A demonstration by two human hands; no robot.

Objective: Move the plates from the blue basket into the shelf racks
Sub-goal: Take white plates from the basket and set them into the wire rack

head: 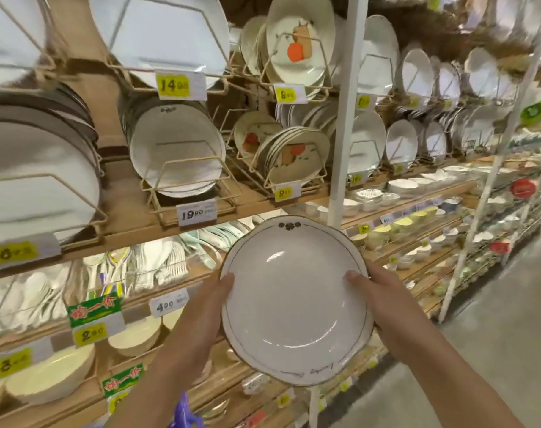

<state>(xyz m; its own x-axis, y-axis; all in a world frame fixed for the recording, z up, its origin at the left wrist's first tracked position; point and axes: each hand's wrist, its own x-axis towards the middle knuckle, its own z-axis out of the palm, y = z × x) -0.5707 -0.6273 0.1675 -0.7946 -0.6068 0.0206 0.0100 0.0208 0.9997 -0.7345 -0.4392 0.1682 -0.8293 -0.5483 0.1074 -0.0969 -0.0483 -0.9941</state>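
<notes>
One gold-rimmed white plate (295, 301), pinched at both edges by our left hand (201, 310) and right hand (383, 301), thumbs on its face. Above our fingertips: wire rack (191, 206), wooden shelf (130, 217). Rightward: grey floor (494, 335).

Yellow price tags (173, 85) hang above stacked cream bowls (50, 376), beside a white post (345, 118).
</notes>
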